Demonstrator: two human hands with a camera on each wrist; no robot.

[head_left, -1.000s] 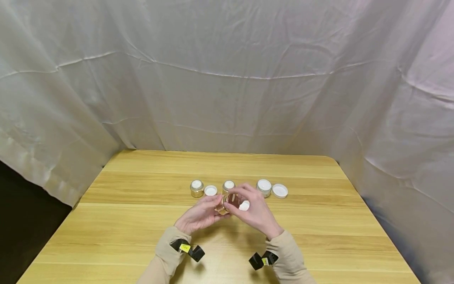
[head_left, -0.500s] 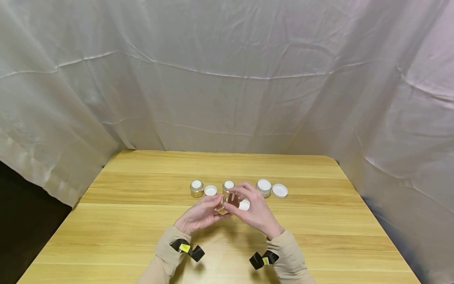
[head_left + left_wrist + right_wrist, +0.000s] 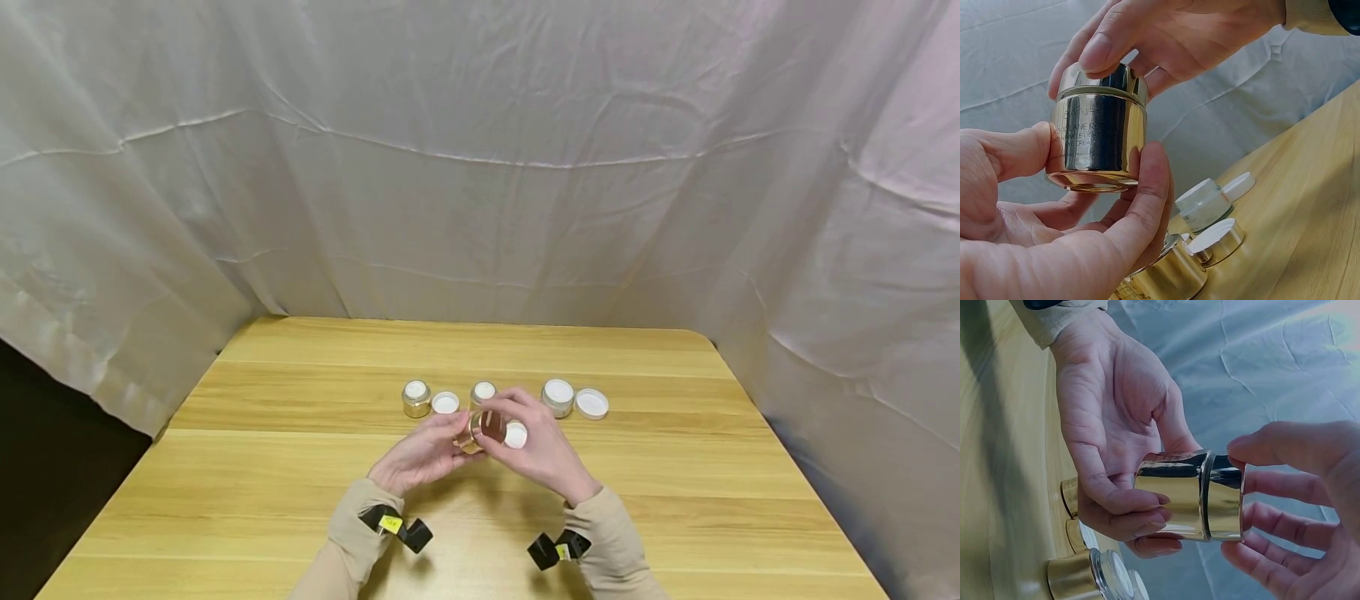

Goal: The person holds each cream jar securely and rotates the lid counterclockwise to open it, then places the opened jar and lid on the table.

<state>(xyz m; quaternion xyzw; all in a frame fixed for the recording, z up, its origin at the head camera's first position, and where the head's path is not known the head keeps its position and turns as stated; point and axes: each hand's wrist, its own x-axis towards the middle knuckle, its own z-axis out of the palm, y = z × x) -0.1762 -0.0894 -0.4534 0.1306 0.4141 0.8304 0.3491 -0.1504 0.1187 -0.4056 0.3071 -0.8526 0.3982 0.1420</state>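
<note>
My left hand (image 3: pixel 423 454) grips a shiny gold cream jar (image 3: pixel 1097 137) with dark lettering on its side, holding it tilted above the table. The thumb lies on one side and fingers wrap the other. On the jar sits a gold lid (image 3: pixel 1227 509); the fingertips and thumb of my right hand (image 3: pixel 546 450) hold it around the rim. A thin pale band shows between lid and body in the left wrist view. Behind the hands stands a smaller gold jar (image 3: pixel 483 392) with a white top, partly hidden by the right fingers.
On the wooden table (image 3: pixel 300 500), another gold jar (image 3: pixel 417 400) stands at left beside an upturned lid (image 3: pixel 446 403). A pale glass jar (image 3: pixel 558 397) and a white-lined lid (image 3: pixel 592 404) stand at right. One more white-lined lid (image 3: pixel 516 435) lies behind the right hand. A grey curtain (image 3: pixel 480 208) surrounds the table.
Both hands and the gold jar stay in almost the same place. Only the reflection on the lid's top and the right fingers shift slightly.
</note>
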